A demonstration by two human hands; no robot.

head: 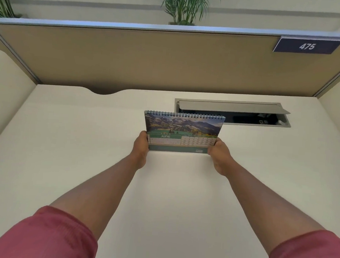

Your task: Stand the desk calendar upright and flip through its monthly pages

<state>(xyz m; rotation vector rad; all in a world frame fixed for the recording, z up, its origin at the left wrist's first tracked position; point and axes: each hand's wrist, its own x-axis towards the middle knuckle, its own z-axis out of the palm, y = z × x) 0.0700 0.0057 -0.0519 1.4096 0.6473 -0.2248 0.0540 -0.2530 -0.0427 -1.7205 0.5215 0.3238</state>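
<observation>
On the white desk (63,141), mid-surface, the calendar (183,131) stands upright, spiral on top, JUNE page facing the camera. Left hand (141,149) grips its lower left edge, right hand (218,154) grips the lower right. Open cable box (232,112) just behind it; sign (307,46) reads 475.

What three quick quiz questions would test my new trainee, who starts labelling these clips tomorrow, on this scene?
1. True or false: the desk calendar stands upright with its spiral binding on top.
2. Which month does the facing page show?
3. Where does each grip sit? A) both on the top binding B) one at each lower corner C) only the right hand touches it

Key:
1. True.
2. June.
3. B: the left hand holds the lower left corner, the right hand the lower right, on the white desk.
</observation>
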